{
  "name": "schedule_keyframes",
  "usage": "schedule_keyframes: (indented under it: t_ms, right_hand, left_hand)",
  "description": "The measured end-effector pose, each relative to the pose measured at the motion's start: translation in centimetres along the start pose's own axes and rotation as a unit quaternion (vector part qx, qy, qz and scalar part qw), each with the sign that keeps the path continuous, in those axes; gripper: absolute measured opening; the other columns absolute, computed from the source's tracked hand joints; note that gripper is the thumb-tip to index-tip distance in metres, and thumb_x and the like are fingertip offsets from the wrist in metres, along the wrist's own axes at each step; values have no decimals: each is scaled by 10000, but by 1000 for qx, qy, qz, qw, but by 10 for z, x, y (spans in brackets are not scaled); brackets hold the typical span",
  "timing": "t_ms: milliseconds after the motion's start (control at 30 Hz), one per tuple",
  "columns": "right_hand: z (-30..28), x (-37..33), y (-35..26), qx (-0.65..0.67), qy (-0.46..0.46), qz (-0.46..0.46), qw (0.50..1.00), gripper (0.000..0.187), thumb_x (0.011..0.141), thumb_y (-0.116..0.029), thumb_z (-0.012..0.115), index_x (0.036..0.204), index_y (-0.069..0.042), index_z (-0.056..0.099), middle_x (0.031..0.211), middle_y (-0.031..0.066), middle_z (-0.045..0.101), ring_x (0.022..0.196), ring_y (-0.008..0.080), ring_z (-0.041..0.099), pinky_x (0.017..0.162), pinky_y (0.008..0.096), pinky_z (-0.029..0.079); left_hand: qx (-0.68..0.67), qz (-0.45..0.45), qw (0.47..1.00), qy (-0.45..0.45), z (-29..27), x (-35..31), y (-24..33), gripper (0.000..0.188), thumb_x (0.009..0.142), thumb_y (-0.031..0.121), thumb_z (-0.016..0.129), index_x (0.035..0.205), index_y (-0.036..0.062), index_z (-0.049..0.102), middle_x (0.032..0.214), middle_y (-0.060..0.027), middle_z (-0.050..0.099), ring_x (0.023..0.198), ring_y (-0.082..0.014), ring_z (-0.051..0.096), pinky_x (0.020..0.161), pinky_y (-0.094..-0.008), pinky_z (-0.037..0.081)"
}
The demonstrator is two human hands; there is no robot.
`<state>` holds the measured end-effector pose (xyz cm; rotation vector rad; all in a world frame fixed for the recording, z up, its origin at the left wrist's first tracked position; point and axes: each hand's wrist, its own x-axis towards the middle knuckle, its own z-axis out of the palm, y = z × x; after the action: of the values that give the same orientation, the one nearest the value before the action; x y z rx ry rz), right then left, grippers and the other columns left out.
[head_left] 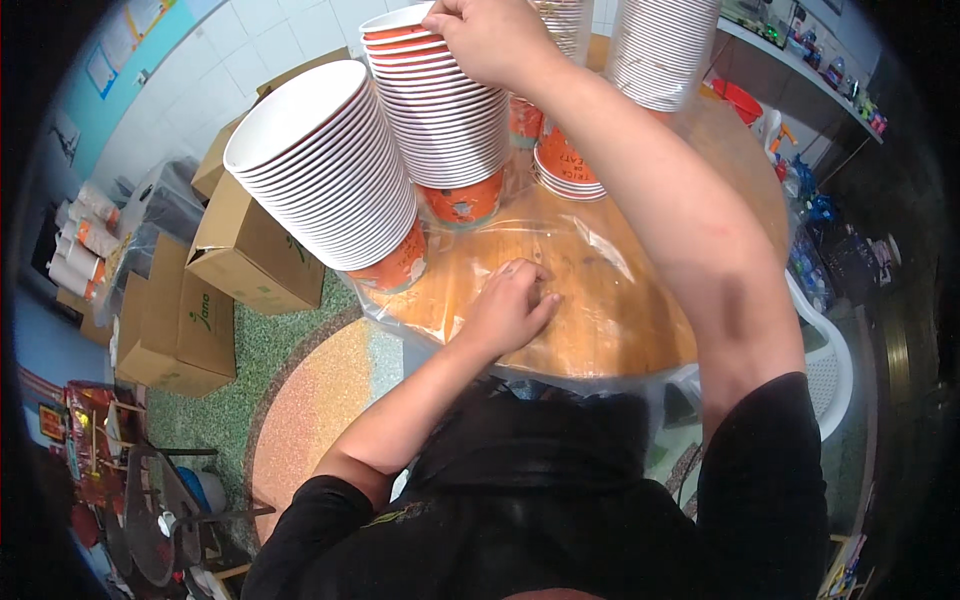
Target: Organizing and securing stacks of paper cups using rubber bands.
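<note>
On the round wooden table (620,310), under clear plastic film, stand tall nested stacks of paper buckets with white rims and orange printed sides. My right hand (490,42) reaches far forward, its fingers closed on the rim of the top paper bucket (392,22) of the middle stack (440,115). That bucket sits at the top of the stack. Left of it, a wider stack (325,175) leans slightly in view, its open mouth uppermost. My left hand (508,305) rests on the film near the table's front edge, fingers loosely bent, thumb apart, holding nothing.
Behind my right arm stand a short orange stack (570,160) and a tall plastic-wrapped stack (665,50). Cardboard boxes (180,325) stand on the floor to the left, more cups (85,235) beyond. A white plastic chair (825,365) is at the right, below a red basin (737,100).
</note>
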<state>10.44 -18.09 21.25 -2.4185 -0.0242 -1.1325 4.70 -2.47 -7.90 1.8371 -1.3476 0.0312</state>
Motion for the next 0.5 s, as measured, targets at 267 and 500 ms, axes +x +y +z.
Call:
schedule_keyframes:
  t_ms: [267, 500]
  right_hand:
    - [-23, 29, 0, -79, 212, -166, 960, 263, 1068, -221, 614, 980, -21, 761, 933, 277, 759, 927, 513, 728, 891, 623, 556]
    - [-114, -26, -36, -64, 420, -227, 876, 230, 1145, -220, 641, 1099, -8, 716, 956, 254, 736, 884, 445, 712, 809, 493, 555]
  left_hand:
    - [-2, -9, 1000, -10, 1, 1, 3, 338, 969, 245, 821, 1162, -2, 694, 1136, -216, 720, 1187, -437, 674, 1053, -518, 533]
    - [-17, -10, 1000, -2, -1, -1, -4, 317, 966, 233, 820, 1140, 2, 692, 1136, -211, 723, 1178, -434, 675, 1046, -510, 537]
